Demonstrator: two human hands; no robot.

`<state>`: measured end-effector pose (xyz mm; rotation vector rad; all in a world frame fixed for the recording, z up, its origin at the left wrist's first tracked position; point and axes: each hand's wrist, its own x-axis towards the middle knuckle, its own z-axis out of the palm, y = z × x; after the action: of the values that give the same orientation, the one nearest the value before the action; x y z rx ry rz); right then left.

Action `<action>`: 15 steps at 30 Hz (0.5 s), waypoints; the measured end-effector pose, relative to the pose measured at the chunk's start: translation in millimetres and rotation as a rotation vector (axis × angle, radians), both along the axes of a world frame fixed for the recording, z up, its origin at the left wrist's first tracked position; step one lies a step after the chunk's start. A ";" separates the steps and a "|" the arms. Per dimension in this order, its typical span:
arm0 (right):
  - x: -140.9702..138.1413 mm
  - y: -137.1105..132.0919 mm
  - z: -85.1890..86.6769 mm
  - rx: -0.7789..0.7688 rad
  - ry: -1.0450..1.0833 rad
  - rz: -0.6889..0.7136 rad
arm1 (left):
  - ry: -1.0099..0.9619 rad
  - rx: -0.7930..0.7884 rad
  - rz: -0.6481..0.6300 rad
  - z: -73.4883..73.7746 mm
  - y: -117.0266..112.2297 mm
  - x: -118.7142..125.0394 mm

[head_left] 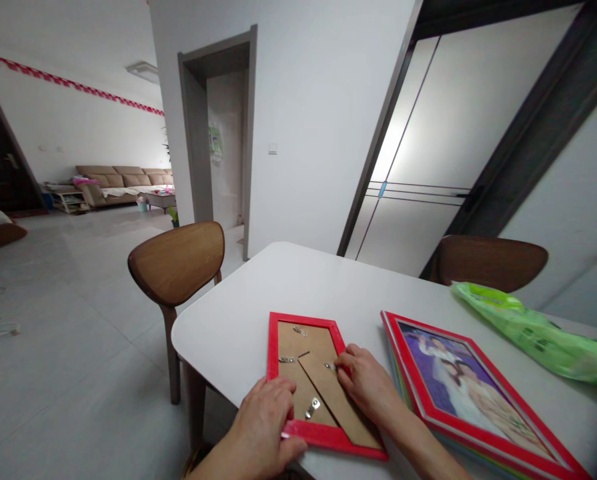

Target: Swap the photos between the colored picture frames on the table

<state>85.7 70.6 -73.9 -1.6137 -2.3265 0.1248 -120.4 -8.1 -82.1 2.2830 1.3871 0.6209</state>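
Red rectangular picture frame (323,383) lies face down near the edge of the white table (328,280), its long axis pointing away from me. My left hand (265,417) presses flat and open on its near corner. My right hand (365,383) curls its fingers at a small metal tab (331,366), and I cannot tell if they pinch it. A brown wooden chair (178,260) stands beyond.

A home, white dining table (328,280), wooden chairs (178,263), living-room sofa (123,180) beyond

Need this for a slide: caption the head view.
Left hand and right hand rest on a face-down red frame on a white table.
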 end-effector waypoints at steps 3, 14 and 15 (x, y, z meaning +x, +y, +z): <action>5.3 -3.3 -0.1 -0.044 0.041 0.022 | -0.004 -0.018 0.009 0.8 -0.9 -0.4; -20.6 -53.2 4.4 0.000 0.076 0.341 | -0.030 0.012 -0.032 0.8 1.2 -8.4; -23.6 -57.6 5.3 -0.010 0.061 0.375 | -0.033 0.014 -0.032 0.1 1.1 -8.4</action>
<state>62.1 12.9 -68.5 -1.1421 -2.5560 0.2637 -128.8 -7.0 -81.9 2.2912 1.3324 0.6572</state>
